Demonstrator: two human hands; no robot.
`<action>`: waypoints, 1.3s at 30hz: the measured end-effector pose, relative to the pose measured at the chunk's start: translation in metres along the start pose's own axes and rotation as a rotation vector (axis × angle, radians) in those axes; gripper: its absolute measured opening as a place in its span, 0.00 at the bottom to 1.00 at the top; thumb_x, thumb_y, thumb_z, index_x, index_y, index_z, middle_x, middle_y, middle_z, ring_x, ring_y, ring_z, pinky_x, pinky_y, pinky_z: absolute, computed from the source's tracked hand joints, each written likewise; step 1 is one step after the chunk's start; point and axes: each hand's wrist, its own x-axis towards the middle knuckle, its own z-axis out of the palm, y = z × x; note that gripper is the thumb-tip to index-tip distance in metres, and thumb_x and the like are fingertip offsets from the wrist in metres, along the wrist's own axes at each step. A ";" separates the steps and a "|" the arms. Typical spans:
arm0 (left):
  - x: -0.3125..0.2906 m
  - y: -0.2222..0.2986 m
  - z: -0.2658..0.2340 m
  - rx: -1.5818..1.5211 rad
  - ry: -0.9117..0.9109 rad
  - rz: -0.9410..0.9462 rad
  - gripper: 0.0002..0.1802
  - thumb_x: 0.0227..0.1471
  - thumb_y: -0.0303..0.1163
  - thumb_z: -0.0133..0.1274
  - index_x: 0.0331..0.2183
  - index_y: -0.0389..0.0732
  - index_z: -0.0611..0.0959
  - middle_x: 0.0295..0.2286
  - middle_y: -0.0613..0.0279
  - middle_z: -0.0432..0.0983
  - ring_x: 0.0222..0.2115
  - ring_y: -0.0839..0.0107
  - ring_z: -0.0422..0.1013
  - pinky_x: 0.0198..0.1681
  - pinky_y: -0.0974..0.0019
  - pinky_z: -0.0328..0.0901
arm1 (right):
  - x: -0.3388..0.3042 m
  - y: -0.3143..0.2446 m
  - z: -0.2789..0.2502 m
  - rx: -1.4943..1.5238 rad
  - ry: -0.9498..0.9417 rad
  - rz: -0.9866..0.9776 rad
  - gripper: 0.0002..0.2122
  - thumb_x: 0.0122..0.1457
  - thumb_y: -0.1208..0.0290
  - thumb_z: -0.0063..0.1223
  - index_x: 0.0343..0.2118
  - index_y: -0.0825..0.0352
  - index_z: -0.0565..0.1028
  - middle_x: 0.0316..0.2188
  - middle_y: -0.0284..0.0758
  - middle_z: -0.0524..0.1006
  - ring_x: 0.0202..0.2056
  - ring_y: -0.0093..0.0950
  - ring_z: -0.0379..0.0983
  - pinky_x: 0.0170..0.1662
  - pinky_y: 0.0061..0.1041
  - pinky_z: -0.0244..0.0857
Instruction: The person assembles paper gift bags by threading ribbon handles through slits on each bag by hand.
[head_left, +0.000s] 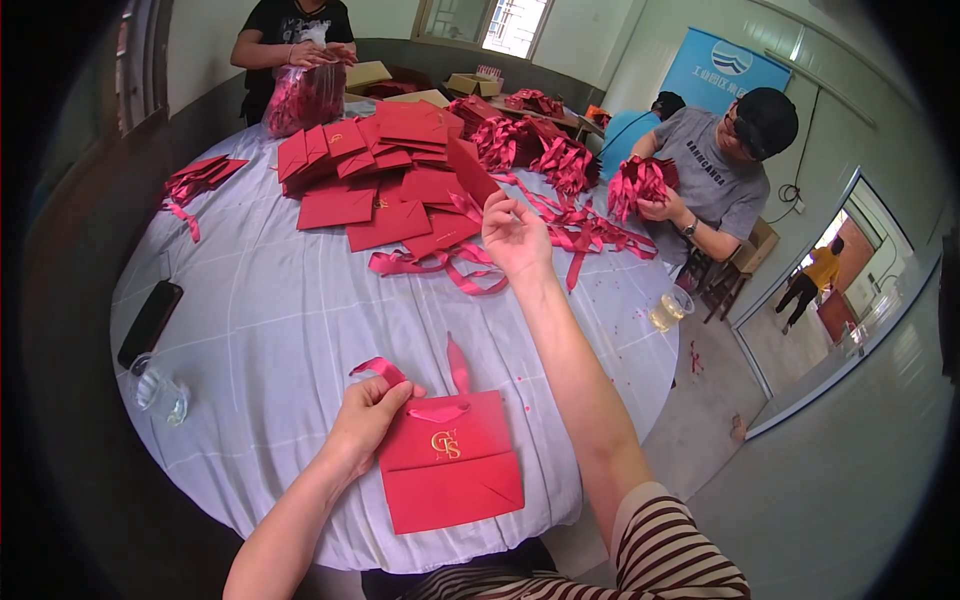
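A flat red paper gift bag (450,485) with a gold emblem lies on the near part of the table in front of me. My left hand (365,420) is closed at its upper left corner, pinching the pink ribbon (378,369), whose loose end sticks out above the fingers. The ribbon's other end (457,362) stands up past the bag's top edge. Stretched out to the far pile, my right hand (517,235) has its fingertips closed on the edge of another red paper bag (469,172), which is tilted up.
Flat red bags (350,205) are heaped across the table's middle, with ribbon bundles (560,160) behind. A plastic cup (670,308) stands right; another cup (160,390) and a black phone (150,322) are left. A co-worker (700,160) holds ribboned bags; another (295,50) handles a plastic sack.
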 end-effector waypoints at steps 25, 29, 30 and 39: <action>0.009 -0.008 0.002 0.036 -0.039 0.085 0.12 0.58 0.32 0.48 0.32 0.34 0.81 0.24 0.65 0.76 0.22 0.81 0.70 0.24 0.77 0.66 | 0.052 0.207 -0.011 -1.334 -0.260 0.637 0.12 0.61 0.61 0.46 0.37 0.67 0.69 0.28 0.34 0.74 0.21 0.18 0.67 0.22 0.20 0.62; 0.014 -0.012 0.000 0.057 -0.047 0.103 0.12 0.58 0.32 0.48 0.31 0.34 0.82 0.24 0.65 0.76 0.22 0.82 0.70 0.24 0.77 0.65 | 0.052 0.204 -0.030 -1.776 -0.088 0.546 0.16 0.60 0.58 0.48 0.36 0.70 0.70 0.24 0.32 0.74 0.19 0.16 0.66 0.20 0.18 0.61; 0.014 -0.015 -0.002 0.051 -0.039 0.101 0.12 0.58 0.32 0.48 0.31 0.34 0.82 0.24 0.65 0.76 0.22 0.82 0.70 0.24 0.77 0.65 | 0.048 0.200 -0.029 -1.788 -0.095 0.479 0.16 0.60 0.58 0.49 0.36 0.70 0.71 0.23 0.31 0.74 0.19 0.16 0.67 0.20 0.17 0.60; 0.011 -0.010 -0.009 -0.040 -0.036 0.118 0.11 0.57 0.32 0.49 0.30 0.35 0.81 0.24 0.64 0.77 0.23 0.80 0.71 0.26 0.76 0.67 | -0.024 0.110 -0.006 -1.948 -0.197 0.356 0.16 0.61 0.56 0.45 0.36 0.68 0.74 0.29 0.31 0.75 0.29 0.17 0.69 0.28 0.17 0.64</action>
